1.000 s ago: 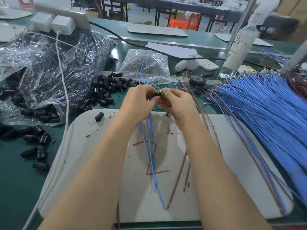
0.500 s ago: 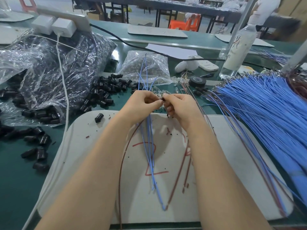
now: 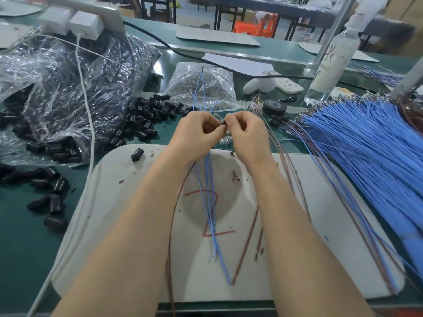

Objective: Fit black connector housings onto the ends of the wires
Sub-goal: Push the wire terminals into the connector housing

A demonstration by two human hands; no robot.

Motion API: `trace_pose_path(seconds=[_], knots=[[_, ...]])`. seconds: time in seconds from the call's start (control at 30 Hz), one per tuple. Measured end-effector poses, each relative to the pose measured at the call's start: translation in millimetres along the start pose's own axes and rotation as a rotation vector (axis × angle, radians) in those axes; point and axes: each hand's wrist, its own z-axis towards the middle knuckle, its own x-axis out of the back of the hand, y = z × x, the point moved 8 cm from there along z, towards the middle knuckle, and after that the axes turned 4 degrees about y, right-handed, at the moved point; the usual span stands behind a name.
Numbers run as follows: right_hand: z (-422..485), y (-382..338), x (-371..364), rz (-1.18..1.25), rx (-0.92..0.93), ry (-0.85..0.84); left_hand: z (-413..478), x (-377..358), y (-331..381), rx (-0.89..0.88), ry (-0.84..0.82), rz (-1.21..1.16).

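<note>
My left hand (image 3: 198, 133) and my right hand (image 3: 246, 133) meet above the far edge of the white mat (image 3: 343, 236). Between their fingertips sits a small black connector housing (image 3: 223, 124), pinched from both sides. My left hand also grips a bunch of thin blue wires (image 3: 209, 202); their ends stick up past the fingers and their tails hang down over the mat. A brown wire (image 3: 170, 236) trails from the left hand toward the near edge. Loose black housings (image 3: 146, 120) lie heaped to the left.
A clear bag (image 3: 68, 88) of black housings fills the left. More housings (image 3: 52, 195) lie scattered on the green table. A big fan of blue wires (image 3: 366, 156) covers the right. A small bag (image 3: 203, 88), a tape roll (image 3: 274, 107) and a bottle (image 3: 332, 62) stand behind.
A brown wire now hangs from my left hand down over the mat. Both hands stay pressed together on the housing, with only small finger shifts.
</note>
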Motion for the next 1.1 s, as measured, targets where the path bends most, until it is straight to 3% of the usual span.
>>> trace_pose_path(seconds=[0.13,0.2,0.3,0.43,0.63,0.87,0.97,1.1], knots=[[11.4,39.3,45.3,0.396,-0.356,0.256,-4.1,8.6,-6.3,0.035,-0.058,-0.079],[11.3,46.6,55.8,0.276,-0.353,0.319,-1.3,20.3,-9.6,0.063,0.049,-0.202],[8.1,35.5,33.6,0.057,-0.236,0.222,1.9,28.9,-8.9,0.075,0.195,-0.281],[4.5,27.9,15.7,-0.200,-0.120,0.075,1.4,31.5,-14.1,0.086,0.245,-0.222],[7.1,29.7,1.3,-0.456,-0.055,-0.059,-0.1,27.4,-9.8,-0.012,0.254,-0.064],[8.7,32.3,-3.5,-0.601,-0.031,-0.099,1.0,19.0,-11.6,-0.044,0.208,-0.114],[8.0,27.2,-1.7,-0.555,-0.007,-0.054,1.6,15.7,-13.1,-0.041,0.184,-0.140],[3.6,5.5,15.6,-0.123,-0.017,0.071,2.6,14.8,-15.2,-0.029,0.178,-0.172]])
